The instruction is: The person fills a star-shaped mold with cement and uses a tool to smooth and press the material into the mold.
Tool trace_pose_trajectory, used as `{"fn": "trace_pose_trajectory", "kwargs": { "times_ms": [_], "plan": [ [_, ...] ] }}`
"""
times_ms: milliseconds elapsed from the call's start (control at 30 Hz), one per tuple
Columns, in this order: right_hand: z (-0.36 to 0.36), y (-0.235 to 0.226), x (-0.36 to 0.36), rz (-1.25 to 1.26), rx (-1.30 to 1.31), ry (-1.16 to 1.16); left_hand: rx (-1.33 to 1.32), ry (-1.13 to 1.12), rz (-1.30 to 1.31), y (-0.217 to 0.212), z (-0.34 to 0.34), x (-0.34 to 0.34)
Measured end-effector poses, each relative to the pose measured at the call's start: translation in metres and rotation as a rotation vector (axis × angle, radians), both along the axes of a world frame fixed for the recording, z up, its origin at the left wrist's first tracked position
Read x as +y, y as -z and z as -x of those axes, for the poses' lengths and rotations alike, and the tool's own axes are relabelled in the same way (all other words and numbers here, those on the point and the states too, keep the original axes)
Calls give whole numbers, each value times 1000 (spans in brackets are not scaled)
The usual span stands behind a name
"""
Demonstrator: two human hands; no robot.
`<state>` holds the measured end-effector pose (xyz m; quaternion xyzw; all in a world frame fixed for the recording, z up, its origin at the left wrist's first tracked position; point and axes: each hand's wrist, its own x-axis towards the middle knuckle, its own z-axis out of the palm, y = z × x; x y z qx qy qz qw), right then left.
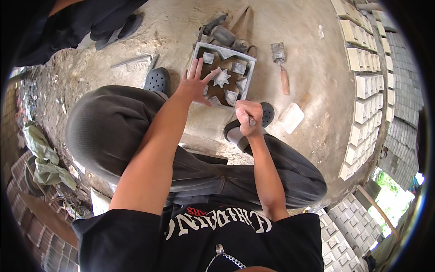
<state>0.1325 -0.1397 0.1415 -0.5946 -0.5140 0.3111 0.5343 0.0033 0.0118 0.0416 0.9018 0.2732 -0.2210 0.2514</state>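
A grey rectangular mould (251,72) lies on the ground in front of me, with a star-shaped block (221,78) at its middle and several square and triangular blocks around it. Brown material shows between the blocks. My left hand (195,86) is spread open over the mould's left side, thumb pointing toward the star; whether it touches anything is unclear. Just off the near right corner, my right hand (249,117) is wrapped in a fist round a rod, whose round grey end (252,121) pokes out. The rest of the rod is hidden.
A wooden-handled trowel (284,80) and a pale slab (292,118) lie to the right. Dusty tools (223,35) sit behind the mould, and metal bars (131,60) lie left. Pale cast blocks (366,86) line the right side. Another person's leg (81,27) is at far left.
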Motion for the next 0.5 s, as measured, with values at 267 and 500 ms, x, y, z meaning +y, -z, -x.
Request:
{"fn": "trace_pose_trajectory", "kwargs": {
  "times_ms": [267,500],
  "plan": [
    [-4,-3,-11,-12,98,-52,-24,-3,-20,1,2,-1],
    [0,1,0,-40,130,2,-31,-2,-36,4,3,-2]
  ]
}}
